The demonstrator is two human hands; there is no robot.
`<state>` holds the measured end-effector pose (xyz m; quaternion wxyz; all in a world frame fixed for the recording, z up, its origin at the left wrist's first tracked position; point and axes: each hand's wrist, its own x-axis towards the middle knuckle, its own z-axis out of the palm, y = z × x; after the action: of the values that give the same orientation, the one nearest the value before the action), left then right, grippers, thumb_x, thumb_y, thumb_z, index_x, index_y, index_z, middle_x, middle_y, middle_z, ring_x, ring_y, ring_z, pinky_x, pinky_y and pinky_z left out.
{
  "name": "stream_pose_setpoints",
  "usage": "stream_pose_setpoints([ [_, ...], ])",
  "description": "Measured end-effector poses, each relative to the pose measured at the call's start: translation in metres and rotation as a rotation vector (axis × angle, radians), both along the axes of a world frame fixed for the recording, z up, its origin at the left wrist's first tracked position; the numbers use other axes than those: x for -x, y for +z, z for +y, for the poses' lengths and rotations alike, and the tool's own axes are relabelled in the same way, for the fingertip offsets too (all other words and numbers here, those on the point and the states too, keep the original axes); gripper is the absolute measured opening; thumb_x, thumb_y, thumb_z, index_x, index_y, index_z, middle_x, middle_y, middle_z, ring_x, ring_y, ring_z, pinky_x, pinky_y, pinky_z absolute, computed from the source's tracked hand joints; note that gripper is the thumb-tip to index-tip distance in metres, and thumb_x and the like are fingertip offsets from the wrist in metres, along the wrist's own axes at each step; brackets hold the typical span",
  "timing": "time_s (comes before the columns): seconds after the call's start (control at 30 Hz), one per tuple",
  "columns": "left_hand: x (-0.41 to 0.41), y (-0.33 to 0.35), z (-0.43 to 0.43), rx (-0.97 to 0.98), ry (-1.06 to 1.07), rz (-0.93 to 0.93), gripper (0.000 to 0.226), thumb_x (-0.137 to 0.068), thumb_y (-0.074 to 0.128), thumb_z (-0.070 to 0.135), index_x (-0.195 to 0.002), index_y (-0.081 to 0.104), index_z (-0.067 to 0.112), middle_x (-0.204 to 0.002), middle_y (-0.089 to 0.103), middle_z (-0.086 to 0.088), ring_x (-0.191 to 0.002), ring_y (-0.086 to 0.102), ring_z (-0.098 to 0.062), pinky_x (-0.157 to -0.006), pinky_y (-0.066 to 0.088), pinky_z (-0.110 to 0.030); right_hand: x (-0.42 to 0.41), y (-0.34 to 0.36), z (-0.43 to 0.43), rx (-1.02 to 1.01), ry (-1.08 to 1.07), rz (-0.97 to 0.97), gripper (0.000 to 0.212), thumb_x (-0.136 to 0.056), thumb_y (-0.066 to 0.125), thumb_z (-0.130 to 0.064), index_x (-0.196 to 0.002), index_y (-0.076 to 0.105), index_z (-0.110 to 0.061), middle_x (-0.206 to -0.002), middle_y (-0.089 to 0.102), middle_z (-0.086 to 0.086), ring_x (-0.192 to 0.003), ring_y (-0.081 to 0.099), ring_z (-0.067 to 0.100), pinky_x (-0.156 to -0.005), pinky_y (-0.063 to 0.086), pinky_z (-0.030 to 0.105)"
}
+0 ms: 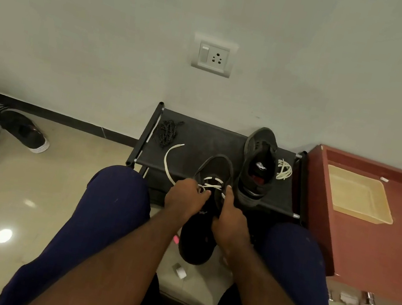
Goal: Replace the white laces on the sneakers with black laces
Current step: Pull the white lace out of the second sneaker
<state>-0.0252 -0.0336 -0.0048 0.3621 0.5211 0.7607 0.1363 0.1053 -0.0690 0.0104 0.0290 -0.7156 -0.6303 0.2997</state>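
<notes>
You hold a black sneaker (205, 223) between your knees, toe down, its open end up by the front of the shoe rack (210, 140). Your left hand (185, 198) has its fingers pinched on the white lace (212, 180). The lace sits in the top holes and loops out to the left over the rack. Your right hand (230, 218) grips the sneaker's side. It may pinch the lace too, but that part is hard to see. The second sneaker (257, 167) lies on the rack just beside. A loose white lace (284, 170) sits at its right. The black laces (168, 131) lie bunched at the rack's far left corner.
</notes>
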Motion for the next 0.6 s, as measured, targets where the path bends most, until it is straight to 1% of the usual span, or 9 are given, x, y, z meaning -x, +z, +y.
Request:
stream_pose_setpoints([
  [0.1,0.0,-0.007,0.008,-0.005,0.133,-0.167,0.026,-0.088,0.061,0.026,-0.069,0.061,0.008,-0.081,0.069,-0.015,-0.082,0.067,-0.033,-0.065,0.047,-0.033,-0.002,-0.004,-0.001,0.001,-0.032,0.015,0.084,-0.096,0.052,-0.014,-0.161,0.0,-0.024,-0.124,0.064,0.018,-0.113,0.062,0.036,-0.094,0.052,0.045],
  [0.17,0.003,0.0,0.013,0.009,0.394,-0.501,0.024,-0.094,0.054,0.016,-0.073,0.06,0.007,-0.075,0.065,-0.013,-0.07,0.067,-0.028,-0.058,0.051,-0.029,-0.005,-0.004,0.002,0.004,-0.095,0.022,0.083,-0.094,0.053,-0.013,-0.161,0.004,-0.023,-0.129,0.063,0.017,-0.118,0.06,0.036,-0.096,0.05,0.043],
  [0.23,0.009,0.016,0.017,0.029,0.674,-0.876,0.022,-0.098,0.047,0.012,-0.078,0.056,0.01,-0.071,0.059,-0.006,-0.057,0.059,-0.014,-0.052,0.048,-0.023,-0.006,-0.003,0.004,0.007,-0.14,0.036,0.083,-0.093,0.055,-0.013,-0.161,0.009,-0.023,-0.131,0.062,0.016,-0.119,0.059,0.035,-0.098,0.05,0.043],
  [0.33,0.032,0.032,0.026,-0.056,0.906,-1.109,0.015,-0.097,0.046,0.012,-0.086,0.056,0.01,-0.079,0.063,-0.006,-0.071,0.061,-0.017,-0.066,0.051,-0.03,-0.006,-0.003,0.004,0.006,-0.164,0.061,0.08,-0.092,0.056,-0.013,-0.16,0.015,-0.024,-0.132,0.062,0.014,-0.12,0.059,0.034,-0.098,0.049,0.042],
  [0.37,0.038,0.034,0.028,-0.085,0.942,-1.119,0.013,-0.096,0.046,0.012,-0.088,0.057,0.009,-0.08,0.064,-0.007,-0.071,0.061,-0.018,-0.066,0.052,-0.03,-0.006,-0.003,0.004,0.001,-0.162,0.068,0.077,-0.091,0.057,-0.013,-0.159,0.02,-0.024,-0.132,0.062,0.013,-0.12,0.059,0.035,-0.098,0.05,0.042],
  [0.43,0.045,0.032,0.029,-0.211,0.862,-0.894,0.011,-0.091,0.05,0.011,-0.089,0.06,0.008,-0.077,0.063,-0.006,-0.067,0.06,-0.018,-0.058,0.049,-0.029,-0.005,-0.003,0.004,-0.009,-0.141,0.066,0.064,-0.091,0.056,-0.013,-0.151,0.035,-0.024,-0.127,0.065,0.013,-0.117,0.061,0.035,-0.097,0.051,0.043],
  [0.47,0.044,0.029,0.029,-0.281,0.727,-0.706,0.01,-0.089,0.053,0.012,-0.089,0.062,0.008,-0.078,0.064,-0.004,-0.068,0.06,-0.018,-0.058,0.048,-0.028,-0.005,-0.003,0.004,-0.009,-0.13,0.061,0.058,-0.091,0.055,-0.013,-0.146,0.04,-0.024,-0.123,0.067,0.012,-0.114,0.063,0.035,-0.095,0.053,0.043],
  [0.53,0.03,0.026,0.025,-0.388,0.365,-0.386,0.011,-0.088,0.059,0.013,-0.096,0.066,0.012,-0.086,0.066,0.001,-0.078,0.061,-0.015,-0.069,0.049,-0.028,-0.004,-0.002,0.003,0.001,-0.111,0.052,0.054,-0.091,0.054,-0.014,-0.143,0.043,-0.024,-0.12,0.068,0.011,-0.111,0.064,0.034,-0.092,0.054,0.043],
  [0.6,0.01,0.021,0.019,-0.391,0.081,-0.223,0.017,-0.088,0.064,0.019,-0.105,0.066,0.016,-0.094,0.067,0.003,-0.087,0.063,-0.014,-0.079,0.051,-0.031,-0.005,-0.001,0.003,-0.007,-0.086,0.034,0.054,-0.092,0.054,-0.016,-0.144,0.042,-0.024,-0.121,0.067,0.012,-0.112,0.064,0.035,-0.091,0.053,0.041],
])
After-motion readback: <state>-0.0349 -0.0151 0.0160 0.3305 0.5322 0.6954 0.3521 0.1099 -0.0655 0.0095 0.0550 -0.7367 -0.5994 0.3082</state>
